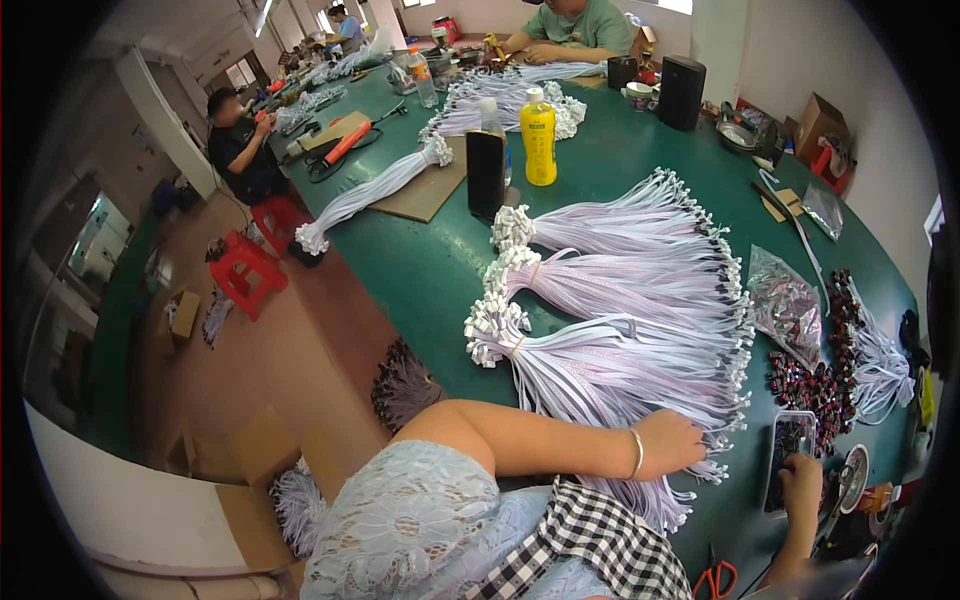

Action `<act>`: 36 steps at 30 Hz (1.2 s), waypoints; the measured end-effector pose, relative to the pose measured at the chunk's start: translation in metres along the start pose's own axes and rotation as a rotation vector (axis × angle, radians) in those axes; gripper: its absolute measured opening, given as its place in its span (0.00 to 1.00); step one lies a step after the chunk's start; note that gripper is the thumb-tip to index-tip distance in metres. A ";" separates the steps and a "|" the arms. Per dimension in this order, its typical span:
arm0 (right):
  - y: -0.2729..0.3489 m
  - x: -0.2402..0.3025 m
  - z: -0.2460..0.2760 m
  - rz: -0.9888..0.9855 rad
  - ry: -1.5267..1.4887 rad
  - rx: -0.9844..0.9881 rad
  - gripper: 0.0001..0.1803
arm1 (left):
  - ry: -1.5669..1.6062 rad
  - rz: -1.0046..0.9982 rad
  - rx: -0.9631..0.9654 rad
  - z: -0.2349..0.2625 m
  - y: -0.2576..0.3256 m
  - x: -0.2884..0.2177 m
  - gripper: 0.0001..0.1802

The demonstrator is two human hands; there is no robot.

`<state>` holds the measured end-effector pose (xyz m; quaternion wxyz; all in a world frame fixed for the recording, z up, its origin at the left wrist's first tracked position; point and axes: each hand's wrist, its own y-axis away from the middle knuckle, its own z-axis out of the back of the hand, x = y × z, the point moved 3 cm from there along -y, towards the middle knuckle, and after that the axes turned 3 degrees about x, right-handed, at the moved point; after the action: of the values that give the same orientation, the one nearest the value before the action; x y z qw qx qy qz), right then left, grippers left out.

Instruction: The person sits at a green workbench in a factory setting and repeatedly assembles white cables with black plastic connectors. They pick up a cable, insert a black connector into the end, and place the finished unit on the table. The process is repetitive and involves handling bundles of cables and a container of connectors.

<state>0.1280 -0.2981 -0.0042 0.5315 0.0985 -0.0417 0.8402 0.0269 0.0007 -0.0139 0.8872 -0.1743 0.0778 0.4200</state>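
Left hand (670,443), half-curled over white cords (600,368); right hand (803,485), fingers in tray (796,415). Neither's grip is discernible. Dragging the left hand could tangle the cords.

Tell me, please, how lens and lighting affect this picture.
In the head view, fisheye distortion bows the green table and leaves black corners; in the head view, a far window glares white, while the left hand and white cords look fairly clear.

Assembly workshop; long green worktable (425,295); bundled white straps (630,285) in quantity; co-workers (590,38) along its edge; red plastic stools (245,270); cardboard boxes (262,445) on floor.
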 end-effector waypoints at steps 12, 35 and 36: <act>-0.001 0.029 0.016 -0.004 0.003 -0.101 0.08 | 0.046 -0.006 0.092 0.003 -0.001 -0.002 0.11; 0.075 0.154 0.008 0.345 -0.380 -0.051 0.06 | 0.219 0.105 0.255 -0.001 -0.019 -0.002 0.08; 0.077 0.151 0.012 0.259 -0.478 -0.064 0.06 | 0.308 0.100 0.239 -0.002 -0.022 -0.004 0.09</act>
<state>-0.0031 -0.1996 0.0423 0.3976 0.2708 -0.2047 0.8525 0.0415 -0.0158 -0.0087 0.8573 -0.1260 0.2702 0.4198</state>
